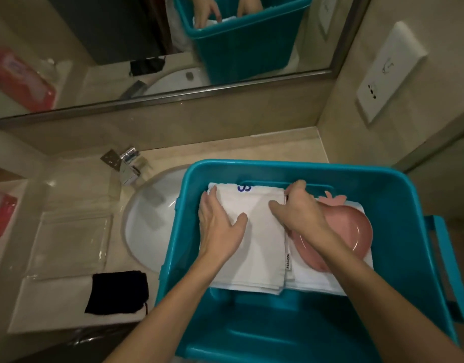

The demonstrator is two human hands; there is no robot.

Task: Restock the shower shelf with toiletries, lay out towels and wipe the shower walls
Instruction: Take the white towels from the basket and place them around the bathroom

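Inside the teal bin (pixel 398 205), the left hand (pixel 220 226) lies flat on a folded white towel (pixel 262 247); the right hand (pixel 301 208) pinches its far right edge.

Both forearms reach forward; left hand (pixel 220 226) lies flat, fingers straight, right hand (pixel 299 208) curled in a pinching grip.

So the beige stone counter (pixel 76 184) has a white sink (pixel 149 226) sunk into it, with a chrome tap (pixel 126 163) at the back edge. A big teal tub (pixel 398 205) sits on the counter, partly over the sink. Left of the sink there's a clear tray (pixel 71 244), a black pouch (pixel 118 292) on a white cloth (pixel 50 305), and a red packet (pixel 0 213) at the far left.
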